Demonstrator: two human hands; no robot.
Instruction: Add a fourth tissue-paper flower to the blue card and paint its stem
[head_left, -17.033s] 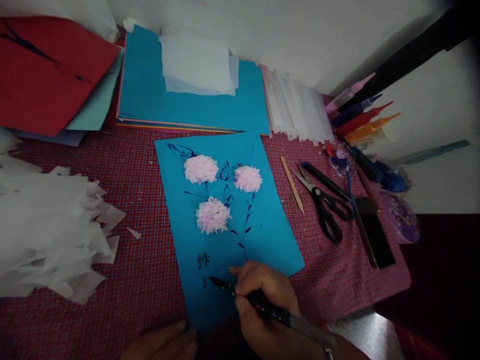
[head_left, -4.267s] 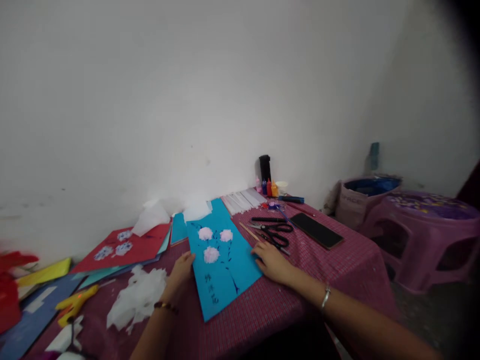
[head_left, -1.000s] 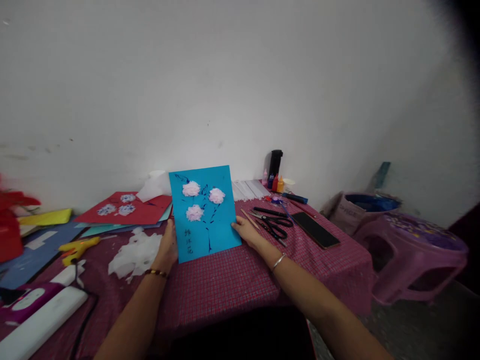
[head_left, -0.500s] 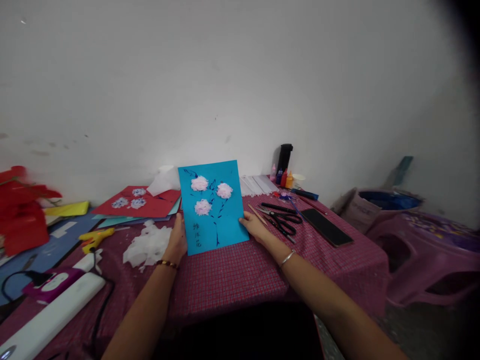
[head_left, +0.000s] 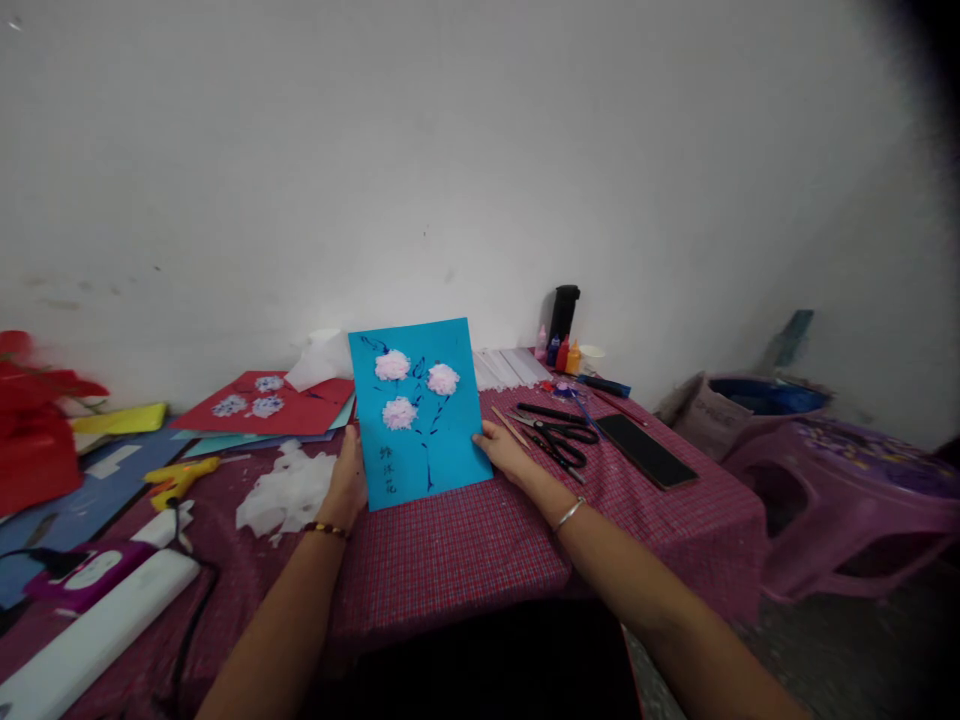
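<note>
Between my two hands a blue paper picture (head_left: 457,440) is held up, tilted toward me above the table. It carries three puffy pale pink flowers (head_left: 400,413), dark blue painted stems and leaves, and handwritten characters at the lower left. My left hand (head_left: 348,475) grips its lower left edge, fingers partly hidden behind the sheet. On the opposite edge, my right hand (head_left: 504,450) pinches the lower right side. Crumpled white foam sheet pieces (head_left: 285,490) lie beside my left wrist. Black scissors (head_left: 559,437) rest to the right of my right hand.
A checked cloth (head_left: 465,550) covers the table. At left are a red flower picture (head_left: 247,407), a yellow glue gun (head_left: 178,480) and a white power bank-like bar (head_left: 97,635). Rightward lie a phone (head_left: 646,450), small paint bottles (head_left: 564,354) and a pink stool (head_left: 832,510).
The whole scene has shifted slightly left in the view. Both hands keep their hold on the blue picture, which stays at nearly the same tilt.
</note>
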